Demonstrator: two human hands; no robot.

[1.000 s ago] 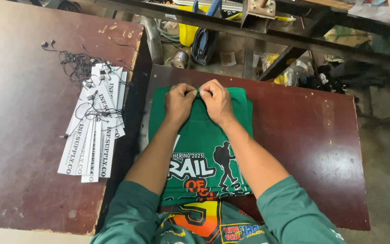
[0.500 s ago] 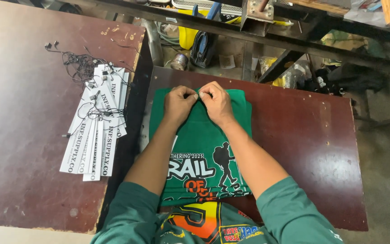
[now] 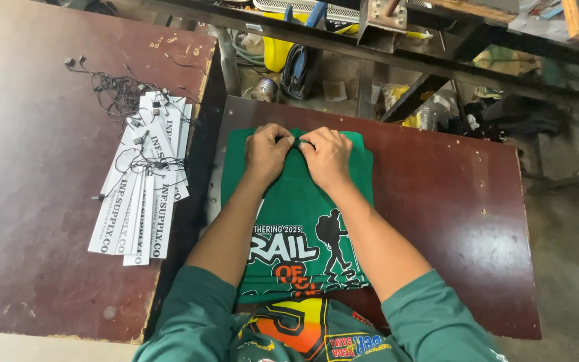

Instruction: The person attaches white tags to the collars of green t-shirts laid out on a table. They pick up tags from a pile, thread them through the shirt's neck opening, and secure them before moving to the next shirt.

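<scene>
Shirt (image 3: pixel 296 201), green and folded, lies flat on the dark red table (image 3: pixel 450 221) straight in front of us, its printed side up and its collar end pointing away. Our left hand (image 3: pixel 266 153) and right hand (image 3: pixel 328 157) meet at that far edge, knuckles nearly touching, fingertips of both pinched together on the fabric at the neckline. Something small and dark seems to sit between the fingertips, perhaps a string, but it is too small to tell. We judge the step in hand to be fine work at the collar, such as fixing a tag there. What comes next, by our reckoning, calls for steady fingertips and a firm hold on the cloth so the fold does not shift.

Further out, on the brown table (image 3: pixel 35 234) to our left, a fanned pile of white paper tags (image 3: pixel 141 188) lies well apart from the shirt, with a tangle of black strings (image 3: pixel 118 94) at its far end. Beyond the tables, tools and clutter sit under a metal frame (image 3: pixel 397 47).
</scene>
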